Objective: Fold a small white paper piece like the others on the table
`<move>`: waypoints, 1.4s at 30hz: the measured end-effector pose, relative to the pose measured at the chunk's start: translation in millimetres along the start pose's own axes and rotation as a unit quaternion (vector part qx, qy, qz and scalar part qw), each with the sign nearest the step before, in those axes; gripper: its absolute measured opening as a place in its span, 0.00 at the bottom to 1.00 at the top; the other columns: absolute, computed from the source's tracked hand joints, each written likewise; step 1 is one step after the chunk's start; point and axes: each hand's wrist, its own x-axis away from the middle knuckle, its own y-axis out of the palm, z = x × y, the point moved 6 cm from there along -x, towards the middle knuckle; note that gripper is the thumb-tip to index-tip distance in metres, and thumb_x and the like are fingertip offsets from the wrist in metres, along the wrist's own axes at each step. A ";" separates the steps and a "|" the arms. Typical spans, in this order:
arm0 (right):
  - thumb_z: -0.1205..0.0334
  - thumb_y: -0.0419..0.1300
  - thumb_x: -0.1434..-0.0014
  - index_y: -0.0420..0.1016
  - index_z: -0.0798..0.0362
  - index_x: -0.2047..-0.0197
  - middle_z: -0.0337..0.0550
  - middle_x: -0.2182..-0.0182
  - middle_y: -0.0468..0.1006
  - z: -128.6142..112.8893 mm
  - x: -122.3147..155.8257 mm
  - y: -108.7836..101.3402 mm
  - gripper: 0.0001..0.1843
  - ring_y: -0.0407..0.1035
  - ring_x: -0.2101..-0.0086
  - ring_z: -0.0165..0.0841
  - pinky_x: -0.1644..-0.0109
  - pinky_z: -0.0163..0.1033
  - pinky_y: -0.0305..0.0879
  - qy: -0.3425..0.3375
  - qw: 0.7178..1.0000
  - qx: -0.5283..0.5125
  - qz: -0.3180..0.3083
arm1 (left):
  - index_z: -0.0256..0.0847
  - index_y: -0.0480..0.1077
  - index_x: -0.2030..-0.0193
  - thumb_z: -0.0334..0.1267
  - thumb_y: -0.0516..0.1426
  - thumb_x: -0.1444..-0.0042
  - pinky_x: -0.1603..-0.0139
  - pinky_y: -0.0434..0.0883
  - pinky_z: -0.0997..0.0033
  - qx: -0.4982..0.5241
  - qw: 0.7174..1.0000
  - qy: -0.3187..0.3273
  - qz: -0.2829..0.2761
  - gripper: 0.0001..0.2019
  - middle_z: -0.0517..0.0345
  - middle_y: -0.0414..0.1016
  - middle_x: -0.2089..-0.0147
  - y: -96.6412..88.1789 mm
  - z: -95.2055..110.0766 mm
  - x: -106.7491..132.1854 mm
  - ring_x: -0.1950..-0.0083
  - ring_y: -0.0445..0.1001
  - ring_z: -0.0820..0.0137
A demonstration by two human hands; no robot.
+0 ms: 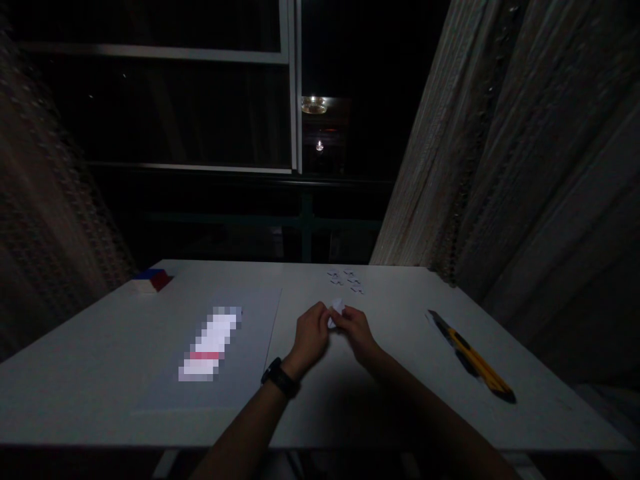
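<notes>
Both of my hands meet over the middle of a white table in a dim room. My left hand, with a black watch on its wrist, and my right hand pinch a small white piece of paper between their fingertips. The paper sticks up a little above the fingers. Several small white paper pieces lie on the table just beyond my hands.
A yellow and black utility knife lies at the right. A blurred white and red flat item lies on a grey mat at the left. A red and blue block sits at the far left corner. Curtains hang on both sides of a dark window.
</notes>
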 end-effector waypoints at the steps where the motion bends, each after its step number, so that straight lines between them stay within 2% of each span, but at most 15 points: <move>1: 0.50 0.64 0.58 0.70 0.57 0.77 0.35 0.82 0.65 0.2 -0.1 -0.4 0.17 0.57 0.79 0.25 0.75 0.32 0.55 -0.002 1.000 0.004 0.003 | 0.41 0.60 0.74 0.38 0.42 0.42 0.72 0.57 0.73 -0.006 1.000 0.002 -0.001 0.13 0.60 0.64 0.76 0.5 -0.3 0.1 0.73 0.63 0.72; 8: 0.51 0.65 0.59 0.71 0.58 0.76 0.36 0.81 0.68 -3.0 3.5 -1.2 0.16 0.60 0.77 0.27 0.71 0.34 0.57 -0.001 1.000 -0.015 0.017 | 0.40 0.60 0.74 0.38 0.42 0.42 0.70 0.57 0.72 -0.033 0.999 0.036 0.007 0.13 0.58 0.65 0.74 2.5 5.5 2.7 0.72 0.63 0.71; 13: 0.50 0.65 0.60 0.70 0.57 0.78 0.35 0.82 0.67 -4.9 3.2 -0.7 0.17 0.58 0.78 0.26 0.73 0.33 0.55 0.005 1.000 -0.012 0.023 | 0.40 0.59 0.74 0.39 0.43 0.42 0.71 0.57 0.73 0.003 1.000 0.005 0.018 0.12 0.59 0.64 0.75 0.5 3.4 2.8 0.73 0.63 0.72; 18: 0.49 0.65 0.62 0.66 0.56 0.83 0.33 0.86 0.64 -4.7 -0.5 -4.6 0.19 0.55 0.81 0.25 0.75 0.33 0.52 -0.015 0.997 0.072 0.039 | 0.41 0.59 0.75 0.42 0.43 0.43 0.72 0.56 0.73 0.053 0.997 -0.047 0.039 0.13 0.62 0.62 0.77 -2.9 -5.9 0.8 0.74 0.62 0.72; 23: 0.48 0.63 0.60 0.64 0.55 0.85 0.33 0.87 0.63 -6.4 -0.3 -7.7 0.20 0.55 0.82 0.25 0.76 0.33 0.51 -0.044 0.991 0.107 0.065 | 0.40 0.59 0.74 0.43 0.43 0.42 0.71 0.57 0.74 0.087 0.994 -0.046 0.037 0.14 0.62 0.62 0.76 -2.0 -3.8 1.0 0.73 0.61 0.73; 26: 0.47 0.62 0.58 0.65 0.55 0.83 0.33 0.86 0.63 -7.2 1.9 -4.7 0.20 0.55 0.82 0.25 0.77 0.32 0.51 -0.037 0.993 0.093 0.063 | 0.40 0.59 0.73 0.44 0.42 0.41 0.69 0.58 0.74 0.118 0.992 -0.036 0.033 0.14 0.62 0.62 0.74 -0.8 -2.1 0.7 0.71 0.61 0.73; 30: 0.44 0.56 0.52 0.67 0.55 0.81 0.34 0.87 0.63 -5.0 3.7 3.9 0.22 0.55 0.83 0.25 0.79 0.32 0.52 -0.025 0.996 0.086 0.019 | 0.39 0.60 0.75 0.46 0.44 0.43 0.69 0.59 0.75 0.185 0.980 -0.051 0.042 0.16 0.62 0.61 0.75 -1.4 -10.0 -3.0 0.71 0.62 0.74; 33: 0.45 0.53 0.48 0.69 0.54 0.69 0.37 0.80 0.68 -7.5 2.6 -3.3 0.19 0.59 0.82 0.26 0.79 0.32 0.56 -0.052 0.995 0.072 0.051 | 0.38 0.62 0.74 0.48 0.46 0.44 0.70 0.62 0.76 0.254 0.963 -0.075 0.055 0.16 0.62 0.63 0.75 -1.3 -19.9 -6.2 0.72 0.64 0.74; 35: 0.48 0.55 0.48 0.65 0.50 0.56 0.40 0.70 0.71 -14.5 1.3 -13.1 0.19 0.64 0.77 0.27 0.75 0.33 0.61 -0.092 0.989 0.083 0.086 | 0.37 0.63 0.72 0.49 0.47 0.45 0.71 0.64 0.75 0.303 0.947 -0.099 0.033 0.16 0.60 0.66 0.74 4.1 -25.5 -6.9 0.72 0.67 0.74; 37: 0.52 0.55 0.48 0.64 0.48 0.51 0.43 0.60 0.69 -25.1 0.1 -20.7 0.20 0.67 0.69 0.29 0.67 0.35 0.64 -0.143 0.977 0.122 0.099 | 0.37 0.63 0.70 0.51 0.49 0.47 0.73 0.66 0.74 0.352 0.926 -0.135 -0.017 0.17 0.58 0.69 0.73 14.4 -29.4 -5.5 0.72 0.70 0.72; 38: 0.54 0.56 0.48 0.65 0.48 0.52 0.44 0.57 0.68 -30.1 -0.5 -22.5 0.19 0.67 0.66 0.30 0.63 0.36 0.64 -0.166 0.972 0.139 0.090 | 0.37 0.63 0.69 0.52 0.50 0.48 0.74 0.67 0.74 0.369 0.916 -0.150 -0.042 0.17 0.57 0.70 0.72 19.4 -30.3 -4.2 0.72 0.72 0.71; 40: 0.56 0.57 0.49 0.70 0.49 0.57 0.45 0.57 0.68 -36.0 -2.1 -21.7 0.16 0.66 0.64 0.31 0.61 0.37 0.64 -0.187 0.968 0.164 0.046 | 0.36 0.63 0.70 0.52 0.52 0.50 0.77 0.68 0.75 0.388 0.903 -0.166 -0.082 0.18 0.56 0.71 0.72 26.9 -30.0 -1.5 0.72 0.73 0.69; 42: 0.57 0.59 0.52 0.73 0.51 0.61 0.44 0.62 0.71 -34.8 -4.0 -20.2 0.13 0.67 0.67 0.31 0.64 0.37 0.64 -0.167 0.972 0.167 0.008 | 0.35 0.63 0.70 0.52 0.53 0.51 0.78 0.68 0.75 0.401 0.895 -0.170 -0.098 0.18 0.56 0.70 0.73 29.6 -28.3 -0.3 0.73 0.74 0.68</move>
